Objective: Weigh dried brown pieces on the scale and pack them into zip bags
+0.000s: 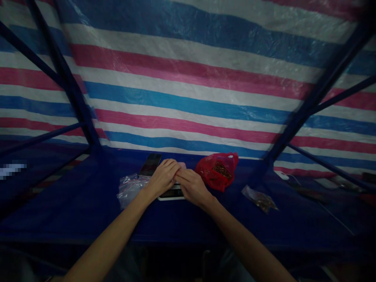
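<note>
My left hand [164,176] and my right hand [192,186] meet over a small digital scale [171,198] with a white edge and dark display. The fingers of both hands are bent and pressed together. A pinkish thing [182,165] shows just behind the fingertips, mostly hidden, so I cannot tell what it is. Left of the scale lie clear zip bags [131,190], close to a dark phone [150,164]. To the right of my right hand, an open red plastic bag [217,171] holds small brown pieces.
Further right on the blue table [173,223] lies a clear bag with small brownish contents [261,199]. A white plug-like item [281,175] with a cable is at the far right. Blue metal posts [286,135] frame a striped plastic sheet [190,94] behind.
</note>
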`<state>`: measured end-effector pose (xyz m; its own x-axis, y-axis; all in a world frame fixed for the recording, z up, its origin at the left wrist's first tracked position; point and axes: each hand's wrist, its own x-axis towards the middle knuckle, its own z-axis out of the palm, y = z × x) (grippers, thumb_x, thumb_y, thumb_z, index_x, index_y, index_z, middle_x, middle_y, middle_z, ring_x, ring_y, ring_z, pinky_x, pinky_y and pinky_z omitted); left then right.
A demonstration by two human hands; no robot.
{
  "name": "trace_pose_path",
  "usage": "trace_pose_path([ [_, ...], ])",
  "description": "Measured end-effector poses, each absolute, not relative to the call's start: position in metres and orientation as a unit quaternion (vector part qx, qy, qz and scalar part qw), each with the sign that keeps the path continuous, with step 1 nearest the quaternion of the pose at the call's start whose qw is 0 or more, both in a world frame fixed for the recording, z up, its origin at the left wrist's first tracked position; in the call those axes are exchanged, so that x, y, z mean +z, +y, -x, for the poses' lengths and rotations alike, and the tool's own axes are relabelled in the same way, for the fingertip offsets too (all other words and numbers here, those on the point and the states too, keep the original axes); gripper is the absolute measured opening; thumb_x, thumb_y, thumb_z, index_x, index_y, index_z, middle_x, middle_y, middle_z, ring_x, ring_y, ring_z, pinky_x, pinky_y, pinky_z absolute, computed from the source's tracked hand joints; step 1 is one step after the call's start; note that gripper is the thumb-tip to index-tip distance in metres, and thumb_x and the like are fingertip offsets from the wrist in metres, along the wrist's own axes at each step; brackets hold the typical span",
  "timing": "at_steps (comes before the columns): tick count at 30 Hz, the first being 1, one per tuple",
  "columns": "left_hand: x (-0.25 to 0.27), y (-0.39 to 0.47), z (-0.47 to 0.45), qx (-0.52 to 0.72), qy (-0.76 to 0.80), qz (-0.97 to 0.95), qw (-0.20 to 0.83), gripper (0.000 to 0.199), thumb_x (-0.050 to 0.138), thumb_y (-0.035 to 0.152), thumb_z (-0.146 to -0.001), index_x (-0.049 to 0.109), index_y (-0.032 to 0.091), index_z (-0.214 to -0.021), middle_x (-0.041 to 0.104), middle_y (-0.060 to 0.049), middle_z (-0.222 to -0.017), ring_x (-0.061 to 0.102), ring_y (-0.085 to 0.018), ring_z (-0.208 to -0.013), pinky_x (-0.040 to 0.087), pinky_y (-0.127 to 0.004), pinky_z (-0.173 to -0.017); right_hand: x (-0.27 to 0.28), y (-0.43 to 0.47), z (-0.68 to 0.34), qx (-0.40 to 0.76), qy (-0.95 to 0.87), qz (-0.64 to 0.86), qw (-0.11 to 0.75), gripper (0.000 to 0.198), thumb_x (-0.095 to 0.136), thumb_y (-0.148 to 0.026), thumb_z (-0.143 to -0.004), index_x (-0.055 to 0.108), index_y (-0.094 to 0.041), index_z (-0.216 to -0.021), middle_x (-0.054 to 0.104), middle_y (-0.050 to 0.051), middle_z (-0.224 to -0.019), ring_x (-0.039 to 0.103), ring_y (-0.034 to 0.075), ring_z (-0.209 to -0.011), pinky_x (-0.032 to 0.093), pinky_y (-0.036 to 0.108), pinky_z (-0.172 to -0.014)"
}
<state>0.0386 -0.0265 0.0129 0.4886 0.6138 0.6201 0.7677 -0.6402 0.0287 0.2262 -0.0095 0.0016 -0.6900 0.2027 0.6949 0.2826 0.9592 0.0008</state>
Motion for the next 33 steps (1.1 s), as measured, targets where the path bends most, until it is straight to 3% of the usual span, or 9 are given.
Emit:
trace_pose_path([
  [4, 0.011, -0.030, -0.044, -0.301, -0.364, 0.873, 0.126, 0.024, 0.053, 0.016, -0.086, 0.061, 0.016, -0.109, 0.067, -0.012, -0.100, 0.060, -0.028, -0.100, 0.049, -0.044, -0.095, -0.002, -0.012, -0.223, -0.091, -0.943, 0.147, 0.285, 0.027, 0.051, -0.008, -0.089, 0.070, -0.014, -0.107, 0.073, 0.012, -0.099, 0.066, 0.023, -0.095, 0.056, 0.036, -0.087],
  [10, 0.007, -0.031, -0.048, -0.331, -0.337, 0.877, 0.088, 0.034, 0.051, 0.012, -0.084, 0.058, 0.018, -0.117, 0.068, -0.011, -0.106, 0.062, -0.027, -0.106, 0.050, -0.043, -0.097, -0.001, -0.013, -0.220, -0.112, -0.951, 0.134, 0.255, 0.024, 0.054, -0.008, -0.088, 0.072, -0.014, -0.103, 0.074, 0.013, -0.098, 0.067, 0.024, -0.097, 0.055, 0.038, -0.091],
  [15, 0.008, -0.028, -0.047, -0.339, -0.367, 0.862, 0.082, 0.020, 0.048, 0.017, -0.091, 0.054, 0.019, -0.110, 0.065, -0.009, -0.103, 0.062, -0.024, -0.099, 0.050, -0.040, -0.092, 0.021, -0.020, -0.256, -0.066, -0.898, 0.103, 0.423, 0.033, 0.047, -0.006, -0.088, 0.073, -0.022, -0.099, 0.077, 0.008, -0.101, 0.070, 0.022, -0.098, 0.058, 0.037, -0.086],
  [19, 0.009, -0.024, -0.043, -0.331, -0.425, 0.836, 0.102, 0.022, 0.049, 0.019, -0.091, 0.052, 0.017, -0.113, 0.062, -0.009, -0.101, 0.059, -0.024, -0.093, 0.049, -0.038, -0.083, 0.053, 0.003, -0.328, -0.042, -0.793, 0.314, 0.520, 0.036, 0.042, -0.004, -0.085, 0.074, -0.022, -0.085, 0.077, 0.006, -0.086, 0.072, 0.021, -0.084, 0.057, 0.037, -0.082],
  [21, 0.009, -0.022, -0.041, -0.334, -0.441, 0.827, 0.105, 0.026, 0.052, 0.020, -0.088, 0.052, 0.016, -0.115, 0.061, -0.009, -0.102, 0.058, -0.025, -0.093, 0.048, -0.039, -0.083, 0.062, 0.026, -0.363, 0.009, -0.779, 0.431, 0.456, 0.036, 0.042, -0.005, -0.081, 0.075, -0.021, -0.083, 0.077, 0.006, -0.085, 0.072, 0.021, -0.080, 0.057, 0.037, -0.079],
  [23, 0.010, -0.021, -0.039, -0.343, -0.452, 0.818, 0.100, 0.026, 0.053, 0.020, -0.088, 0.053, 0.016, -0.113, 0.060, -0.009, -0.101, 0.058, -0.025, -0.094, 0.048, -0.040, -0.084, 0.062, 0.048, -0.387, 0.075, -0.822, 0.463, 0.323, 0.035, 0.046, -0.003, -0.076, 0.077, -0.018, -0.083, 0.077, 0.006, -0.081, 0.072, 0.022, -0.075, 0.057, 0.035, -0.075],
  [26, 0.011, -0.020, -0.034, -0.367, -0.459, 0.805, 0.084, 0.021, 0.053, 0.020, -0.088, 0.055, 0.017, -0.109, 0.061, -0.008, -0.100, 0.058, -0.024, -0.094, 0.048, -0.039, -0.085, 0.047, 0.065, -0.399, 0.109, -0.878, 0.424, 0.192, 0.037, 0.056, -0.002, -0.075, 0.078, -0.016, -0.101, 0.079, 0.012, -0.102, 0.074, 0.025, -0.092, 0.056, 0.037, -0.086],
  [29, 0.015, -0.015, -0.028, -0.400, -0.452, 0.795, 0.057, 0.020, 0.054, 0.017, -0.088, 0.058, 0.019, -0.107, 0.062, -0.006, -0.097, 0.059, -0.022, -0.094, 0.048, -0.037, -0.087, 0.026, 0.067, -0.393, 0.092, -0.897, 0.409, 0.137, 0.043, 0.062, -0.003, -0.077, 0.076, -0.018, -0.115, 0.073, 0.015, -0.125, 0.070, 0.027, -0.111, 0.053, 0.039, -0.099],
  [33, 0.022, 0.000, -0.022, -0.460, -0.430, 0.777, 0.011, 0.020, 0.054, 0.015, -0.089, 0.064, 0.019, -0.105, 0.068, -0.006, -0.098, 0.064, -0.020, -0.096, 0.050, -0.036, -0.090, 0.017, 0.069, -0.383, 0.102, -0.914, 0.379, 0.105, 0.032, 0.065, -0.011, -0.084, 0.077, -0.015, -0.114, 0.071, 0.019, -0.128, 0.069, 0.030, -0.116, 0.050, 0.040, -0.104],
])
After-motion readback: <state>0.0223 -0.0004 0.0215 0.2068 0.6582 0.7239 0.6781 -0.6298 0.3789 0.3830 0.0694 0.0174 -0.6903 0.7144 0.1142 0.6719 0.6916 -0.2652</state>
